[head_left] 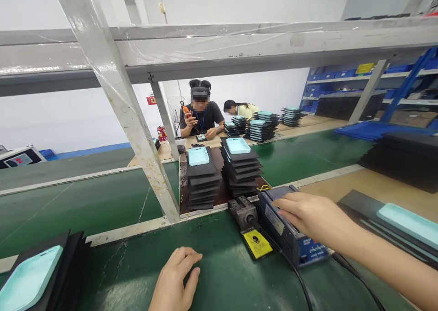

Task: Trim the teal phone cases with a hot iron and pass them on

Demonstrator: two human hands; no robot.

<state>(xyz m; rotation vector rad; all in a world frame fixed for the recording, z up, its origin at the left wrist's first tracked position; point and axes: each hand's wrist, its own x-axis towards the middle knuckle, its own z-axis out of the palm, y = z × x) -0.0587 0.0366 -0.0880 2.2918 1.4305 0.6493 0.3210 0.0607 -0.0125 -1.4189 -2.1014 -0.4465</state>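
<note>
My left hand [178, 279] hovers over or rests on the green bench [137, 265], fingers slightly bent and thumb apart, holding nothing. My right hand [311, 213] lies across the top of a dark blue soldering station [285, 229], fingers stretched out toward its far left edge. Left of the station stands an iron holder [243, 210] with a yellow sponge [257, 243] in its tray. A light blue phone-case-shaped tray [30, 274] tops a black stack at the lower left. Another light blue tray [410, 222] sits on black sheets at the right, beside my right forearm.
Two black stacks topped with light blue trays [198, 156] [238, 145] stand beyond the station. A slanted white post [119, 96] and shelf beam [222, 46] cross the view. Two people [214, 112] [251, 110] work opposite. Black sheets [404, 160] are piled at right.
</note>
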